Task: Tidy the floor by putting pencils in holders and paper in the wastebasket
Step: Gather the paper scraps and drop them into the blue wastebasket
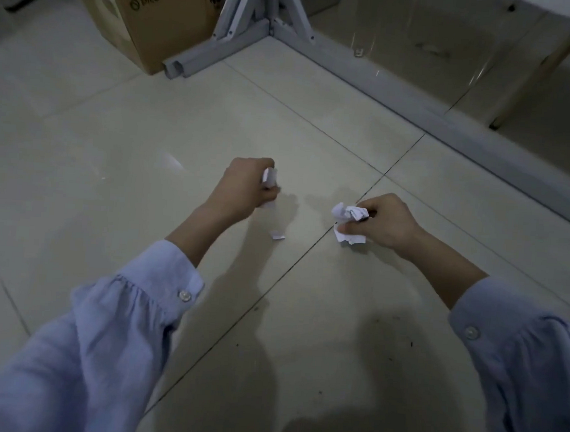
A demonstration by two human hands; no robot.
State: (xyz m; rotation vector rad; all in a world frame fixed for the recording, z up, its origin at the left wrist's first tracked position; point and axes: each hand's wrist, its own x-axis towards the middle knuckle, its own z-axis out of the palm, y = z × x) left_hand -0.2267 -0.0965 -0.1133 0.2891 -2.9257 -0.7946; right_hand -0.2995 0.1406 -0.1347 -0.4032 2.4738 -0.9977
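Where the left hand's paper sits: a small white folded scrap (270, 178) pokes out from the thumb side of the left hand (245, 187), held just above the floor.
Left hand: knuckles up, fingers curled tight round that scrap.
Right hand: the right hand (386, 223) has bent fingers and pinches a crumpled white paper ball (346, 214), which juts out toward the other hand.
Lower wad: a second crumpled white lower wad (351, 238) lies directly under the right thumb and touches it; whether it rests on the tile or is lifted cannot be told.
Loose scrap: a tiny white loose scrap (278, 237) lies flat on the tile between the hands, nearer the left one, and neither hand touches it.
Floor: the floor (111, 170) is pale, glossy square tile with thin dark grout lines. One line runs beneath the right hand, and dark specks dot the near tiles.
Sleeves: the left sleeve (117, 322) and right sleeve (519, 360) are pale blue woven cloth, gathered at the cuff, each with one round pearly button.
Cardboard box: a brown cardboard box (161, 42) stands at the far left with "PICO" printed beside a round logo; the black marking on its other face is unreadable.
Frame: a white-painted metal frame (221, 47) of rails and diagonal braces stands just beside the box.
Panel: a clear, reflective panel (457, 42) stands along the long rail.
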